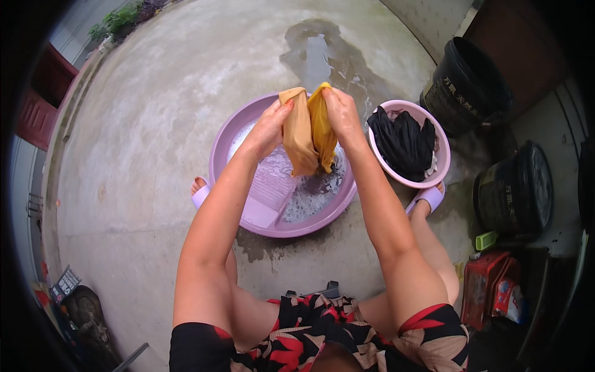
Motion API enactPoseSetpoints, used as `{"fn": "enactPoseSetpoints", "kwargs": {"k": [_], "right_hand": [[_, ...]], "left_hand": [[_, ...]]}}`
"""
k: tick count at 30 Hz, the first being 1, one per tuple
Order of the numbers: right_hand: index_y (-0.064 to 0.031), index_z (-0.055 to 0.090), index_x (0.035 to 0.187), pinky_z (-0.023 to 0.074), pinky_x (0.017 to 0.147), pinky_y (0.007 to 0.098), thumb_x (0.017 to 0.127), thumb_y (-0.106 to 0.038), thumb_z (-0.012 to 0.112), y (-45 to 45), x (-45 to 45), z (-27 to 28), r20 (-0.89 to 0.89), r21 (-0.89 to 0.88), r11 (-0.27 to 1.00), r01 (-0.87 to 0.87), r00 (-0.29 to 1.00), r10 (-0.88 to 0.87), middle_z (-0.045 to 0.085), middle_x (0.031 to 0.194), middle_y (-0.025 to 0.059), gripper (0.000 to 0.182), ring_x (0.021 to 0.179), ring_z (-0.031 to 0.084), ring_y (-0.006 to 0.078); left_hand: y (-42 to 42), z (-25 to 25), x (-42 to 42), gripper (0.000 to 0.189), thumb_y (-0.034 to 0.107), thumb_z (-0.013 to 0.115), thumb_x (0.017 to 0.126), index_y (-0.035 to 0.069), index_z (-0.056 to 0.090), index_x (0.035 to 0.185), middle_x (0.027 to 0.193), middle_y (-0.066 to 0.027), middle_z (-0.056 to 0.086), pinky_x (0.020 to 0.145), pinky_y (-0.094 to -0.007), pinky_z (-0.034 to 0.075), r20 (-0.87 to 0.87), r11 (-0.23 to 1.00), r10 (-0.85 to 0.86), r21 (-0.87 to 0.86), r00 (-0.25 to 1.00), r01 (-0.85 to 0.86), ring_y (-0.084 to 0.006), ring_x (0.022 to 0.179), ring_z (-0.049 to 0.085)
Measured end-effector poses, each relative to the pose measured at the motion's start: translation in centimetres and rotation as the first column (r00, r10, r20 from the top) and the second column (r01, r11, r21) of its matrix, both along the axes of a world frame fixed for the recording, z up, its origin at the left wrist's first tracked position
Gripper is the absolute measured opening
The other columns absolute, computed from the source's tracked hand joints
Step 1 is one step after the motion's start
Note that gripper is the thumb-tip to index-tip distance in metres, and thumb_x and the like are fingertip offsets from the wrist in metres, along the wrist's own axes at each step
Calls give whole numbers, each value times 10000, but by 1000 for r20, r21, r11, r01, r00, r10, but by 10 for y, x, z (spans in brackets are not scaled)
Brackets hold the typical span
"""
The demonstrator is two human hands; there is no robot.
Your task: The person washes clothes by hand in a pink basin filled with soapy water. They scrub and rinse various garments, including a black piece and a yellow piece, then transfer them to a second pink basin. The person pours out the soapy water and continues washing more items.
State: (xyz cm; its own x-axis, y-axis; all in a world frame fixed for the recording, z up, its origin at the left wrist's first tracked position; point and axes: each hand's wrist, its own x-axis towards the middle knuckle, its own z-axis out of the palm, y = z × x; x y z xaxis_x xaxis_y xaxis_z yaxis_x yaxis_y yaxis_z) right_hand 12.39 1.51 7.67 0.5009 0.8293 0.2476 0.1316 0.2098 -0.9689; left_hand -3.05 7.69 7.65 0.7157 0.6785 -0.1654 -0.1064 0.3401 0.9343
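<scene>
My left hand [269, 128] grips a tan ribbed-cuff cloth [298, 132], probably a sock, by its upper end. In my right hand [343, 111] is the top of a yellow cloth [321, 123]. Both wet cloths hang side by side, touching, above a purple plastic basin [293, 231] with a built-in ridged washboard [274, 186]. Soapy water [304, 204] and something dark lie in the basin under the cloths. To the right, a smaller pink basin [445, 139] holds a black garment [403, 144] over lighter fabric.
Two black plastic buckets [458, 88] [506, 195] stand at the right wall. Below them are a green box [486, 240], a red container [481, 283] and a red-and-white packet [507, 300]. A wet patch [344, 56] spreads over the concrete beyond the basin. My slippered feet flank the basins.
</scene>
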Motion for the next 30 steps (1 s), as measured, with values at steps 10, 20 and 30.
{"fn": "enactPoseSetpoints", "kwargs": {"k": [10, 20, 30], "right_hand": [[21, 540, 1109, 451, 863, 452, 754, -239, 616, 18, 28, -119, 636, -470, 867, 163, 744, 205, 578, 1037, 323, 446, 1017, 563, 405], [-36, 652, 939, 493, 794, 439, 773, -186, 575, -38, 9, -238, 574, -758, 593, 272, 710, 408, 629, 981, 237, 237, 925, 613, 367], [-52, 508, 1095, 446, 771, 372, 806, -254, 550, -6, 9, -182, -465, -274, 895, -352, 863, 197, 585, 952, 64, 355, 901, 568, 250]], "left_hand": [[13, -145, -6, 437, 213, 496, 929, 126, 357, 1334, 1223, -69, 515, 805, -416, 517, -356, 967, 100, -186, 929, -176, -224, 1039, 569], [1, -236, -18, 712, 110, 716, 676, 100, 420, 1323, 1208, -152, 571, 935, -338, 433, -645, 869, 456, 473, 614, -149, -280, 1096, 559], [1, -165, -7, 417, -50, 449, 833, 31, 461, 1242, 1103, -177, 558, 642, -316, 580, -333, 828, 448, -197, 830, -526, -254, 885, 637]]}}
